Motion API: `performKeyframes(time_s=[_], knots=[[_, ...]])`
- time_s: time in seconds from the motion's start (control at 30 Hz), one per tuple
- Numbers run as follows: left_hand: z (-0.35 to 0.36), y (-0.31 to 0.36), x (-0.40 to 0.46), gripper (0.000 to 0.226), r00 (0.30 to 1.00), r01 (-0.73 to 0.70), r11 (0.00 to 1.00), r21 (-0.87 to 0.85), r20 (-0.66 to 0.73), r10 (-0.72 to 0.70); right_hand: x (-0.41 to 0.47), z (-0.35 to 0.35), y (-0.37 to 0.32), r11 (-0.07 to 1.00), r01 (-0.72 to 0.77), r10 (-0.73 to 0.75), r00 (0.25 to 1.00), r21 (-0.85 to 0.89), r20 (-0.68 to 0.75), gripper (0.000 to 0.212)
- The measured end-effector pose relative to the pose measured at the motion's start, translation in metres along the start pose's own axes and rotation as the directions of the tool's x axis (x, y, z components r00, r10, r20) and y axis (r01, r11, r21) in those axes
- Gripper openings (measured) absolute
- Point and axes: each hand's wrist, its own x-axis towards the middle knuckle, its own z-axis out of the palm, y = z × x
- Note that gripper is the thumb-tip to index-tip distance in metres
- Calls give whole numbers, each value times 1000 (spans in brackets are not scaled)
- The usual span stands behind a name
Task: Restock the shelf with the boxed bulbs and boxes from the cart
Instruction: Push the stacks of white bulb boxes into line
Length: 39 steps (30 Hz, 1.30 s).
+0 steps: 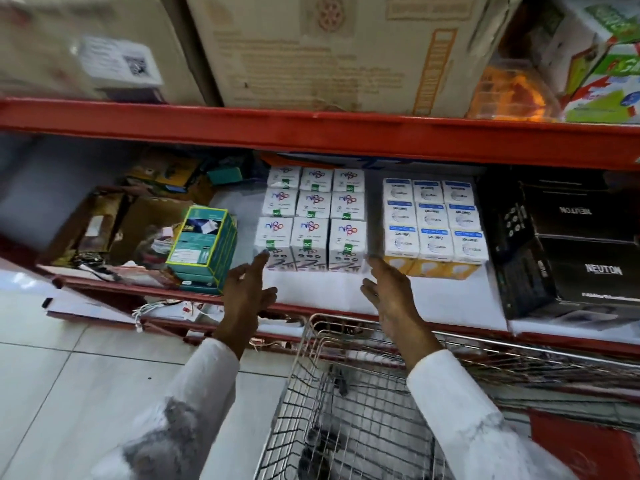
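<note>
Nearest, at six o'clock, the wire-mesh metal shopping cart (pixel 332 393) stands against the red-edged metal shelf (pixel 311 133). Above it the left hand (pixel 246 292) and right hand (pixel 391 299), in white sleeves, reach forward with fingers spread and released, holding nothing. The left index tip touches the lower left corner of the block of white boxed bulbs (pixel 313 220), which sits nine across its face on the shelf's white liner at twelve o'clock. Just right stands a block of white-and-blue bulb boxes (pixel 433 223). At three o'clock sit black cartons (pixel 568 244); at ten o'clock, teal boxes (pixel 204 247).
</note>
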Motion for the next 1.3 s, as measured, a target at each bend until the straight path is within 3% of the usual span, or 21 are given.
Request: performKeyframes(time_s=[0.13, 0.23, 0.37, 0.47, 0.63, 0.93, 1.13, 1.3], knots=[[0, 5, 16, 76, 1000, 19, 999, -50, 16, -18, 14, 18, 1, 998, -27, 26, 1000, -58, -14, 46], [1, 10, 24, 89, 999, 13, 1000, -19, 39, -13, 22, 27, 2, 992, -29, 22, 998, -119, -55, 40], [3, 12, 34, 69, 999, 26, 999, 31, 46, -27, 29, 30, 5, 985, 4, -7, 1000, -172, -18, 54], [4, 11, 41, 52, 998, 23, 1000, -12, 66, -23, 34, 29, 6, 983, 18, -18, 1000, -182, -1, 34], [8, 14, 42, 18, 998, 18, 994, -111, 67, -11, 38, 29, 7, 982, 26, -28, 1000, -188, -8, 34], [10, 17, 43, 19, 998, -2, 999, -50, 63, 5, 39, 30, 7, 982, 16, -16, 1000, -189, 1, 33], [12, 17, 43, 19, 998, -13, 997, -69, 63, 18, 39, 33, 6, 981, 20, -26, 999, -191, -27, 13], [13, 17, 43, 20, 998, -6, 1000, -25, 59, 8, 43, 35, 9, 982, 45, -53, 998, -182, -43, 26]])
